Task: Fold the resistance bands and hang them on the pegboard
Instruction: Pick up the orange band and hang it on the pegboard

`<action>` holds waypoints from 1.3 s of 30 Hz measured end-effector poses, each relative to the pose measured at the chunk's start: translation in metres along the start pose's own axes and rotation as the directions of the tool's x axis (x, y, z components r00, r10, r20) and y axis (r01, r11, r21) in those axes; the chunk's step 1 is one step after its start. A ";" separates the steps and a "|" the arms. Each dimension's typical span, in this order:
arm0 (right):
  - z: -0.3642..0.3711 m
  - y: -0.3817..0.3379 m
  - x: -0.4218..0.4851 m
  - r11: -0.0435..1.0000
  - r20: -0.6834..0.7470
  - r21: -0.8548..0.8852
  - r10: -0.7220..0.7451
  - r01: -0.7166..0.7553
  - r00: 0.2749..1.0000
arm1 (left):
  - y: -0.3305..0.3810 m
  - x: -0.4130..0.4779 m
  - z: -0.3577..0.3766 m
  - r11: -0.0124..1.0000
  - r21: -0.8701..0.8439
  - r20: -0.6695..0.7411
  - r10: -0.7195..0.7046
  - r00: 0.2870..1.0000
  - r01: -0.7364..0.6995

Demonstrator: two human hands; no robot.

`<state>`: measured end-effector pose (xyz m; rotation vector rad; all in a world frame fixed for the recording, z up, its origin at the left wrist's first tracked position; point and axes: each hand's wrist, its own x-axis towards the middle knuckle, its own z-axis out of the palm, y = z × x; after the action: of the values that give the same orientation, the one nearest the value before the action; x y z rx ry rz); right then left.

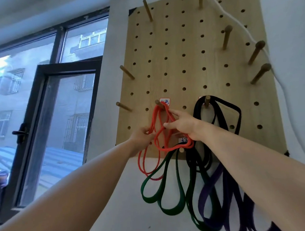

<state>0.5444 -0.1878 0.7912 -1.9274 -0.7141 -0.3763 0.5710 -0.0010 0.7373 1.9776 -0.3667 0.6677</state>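
Both forearms reach up from the lower corners of the view to the pegboard [179, 43], which is mounted on a white wall. At its lower left area, the red band [153, 120] is gathered into several loops and hooked over a wooden peg [159, 103] beside a red-bordered label [165, 101]. The loops hang past the bottom edge of the board. The left hand [142, 135] grips the left-side strands below the peg with curled fingers. The right hand [182, 126] holds the right-side strands, its index finger extended up to the strands just beside the peg, with red loops passing under the palm. A green band [149, 200] hangs in long loops from a lower peg [181, 150] at the bottom edge. A black band [195, 109] hangs over another peg in the same row, right of the red one. A purple band [211, 183] hangs beneath the right forearm; its support is hidden. A white cord [231, 18] runs down the upper right of the board. A dark-framed window [41, 103] stands left of the board.
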 end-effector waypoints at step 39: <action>-0.015 0.025 -0.064 0.800 0.105 -0.580 -0.115 0.155 0.988 | -0.047 -0.093 -0.002 0.395 0.862 0.080 0.511 0.856 -0.316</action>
<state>0.5114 -0.2295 0.7454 -2.4890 -0.8484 -0.6914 0.5198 0.0207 0.6487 2.7526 -0.4695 1.6344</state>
